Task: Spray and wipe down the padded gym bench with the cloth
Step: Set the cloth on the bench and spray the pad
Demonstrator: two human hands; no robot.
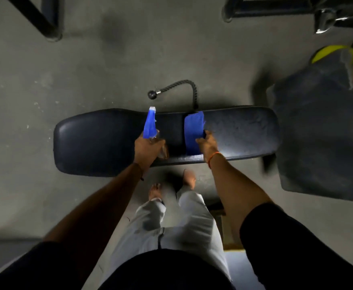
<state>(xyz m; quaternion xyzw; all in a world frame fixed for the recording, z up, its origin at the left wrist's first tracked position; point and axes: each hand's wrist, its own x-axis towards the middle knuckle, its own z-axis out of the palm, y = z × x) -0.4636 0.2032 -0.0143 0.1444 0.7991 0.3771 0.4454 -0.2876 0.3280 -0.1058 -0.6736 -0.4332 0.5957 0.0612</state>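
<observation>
A dark padded gym bench (pixel 100 143) lies crosswise in front of me on the concrete floor. My left hand (pixel 148 150) grips a spray bottle (pixel 150 124) with a blue head and white nozzle, pointing away from me over the bench's middle. A blue cloth (pixel 193 132) lies folded on the pad just right of centre. My right hand (pixel 207 144) holds the cloth's right edge against the pad, thumb and fingers pinching it. The pad to the right of the cloth looks dull and speckled under a bright glare.
A black rope cable handle (pixel 178 88) with a ball end lies on the floor behind the bench. A second worn dark pad (pixel 322 130) stands at the right, with something yellow (pixel 330 51) beyond it. Metal frame legs (pixel 50 19) cross the top corners. My bare feet stand close to the bench.
</observation>
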